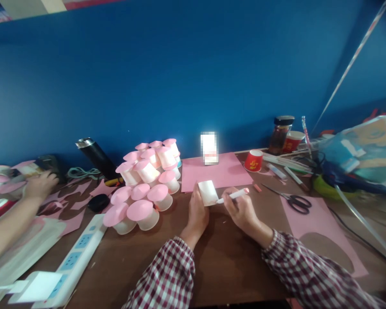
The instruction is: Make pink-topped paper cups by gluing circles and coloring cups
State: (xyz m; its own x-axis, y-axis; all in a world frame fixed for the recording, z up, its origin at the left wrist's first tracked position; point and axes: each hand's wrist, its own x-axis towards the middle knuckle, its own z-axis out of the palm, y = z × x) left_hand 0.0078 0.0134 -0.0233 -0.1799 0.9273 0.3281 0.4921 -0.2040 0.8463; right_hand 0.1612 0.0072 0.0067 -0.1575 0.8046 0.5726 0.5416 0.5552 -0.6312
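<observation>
My left hand (197, 212) pinches a white cup (208, 192) between its fingers; my right hand (241, 210) grips a white marker (233, 195), tip touching the cup.

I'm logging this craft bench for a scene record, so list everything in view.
cup: one, white, in left hand
pen: one, white, in right hand
capped cups: a pile, white with pink tops, left of centre
pink sheet: one, behind the hands
red cup: one, upside down, right of that sheet
scissors: one, black handles, right
jar: one, dark lid, back right
flask: one, black, leaning
power strip: one, white, front left
other person's hand: one, far left
left hand: holds cup
right hand: holds pen
</observation>
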